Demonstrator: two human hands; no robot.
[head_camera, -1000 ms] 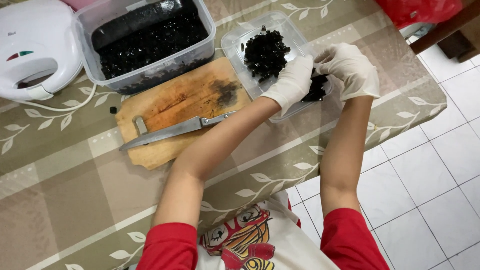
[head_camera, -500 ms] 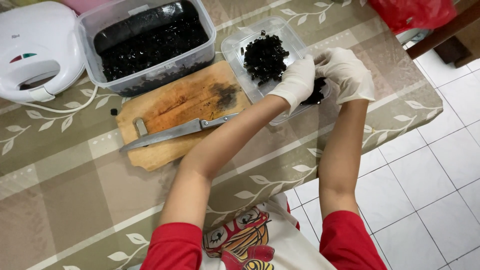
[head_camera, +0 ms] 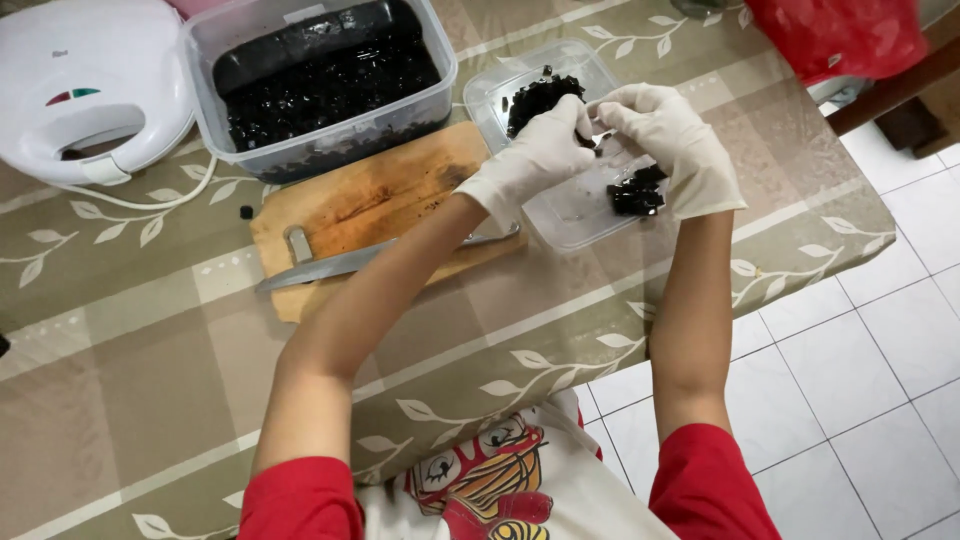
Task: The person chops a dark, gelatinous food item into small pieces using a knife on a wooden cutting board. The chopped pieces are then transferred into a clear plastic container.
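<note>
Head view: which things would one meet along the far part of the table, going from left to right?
White appliance → big tub of black pieces → small clear tray, with the gloved left hand and right hand over it → red bag.

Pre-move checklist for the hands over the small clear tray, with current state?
1. Left hand gloved, over small clear tray: ok.
2. Right hand gloved, fingertips meeting the left's: ok.
3. What the fingertips pinch: cannot tell.
4. Dark chopped pieces inside tray: ok.
5. Knife flat on wooden cutting board, away from both hands: ok.
6. Tray close to table edge: not ok.
</note>
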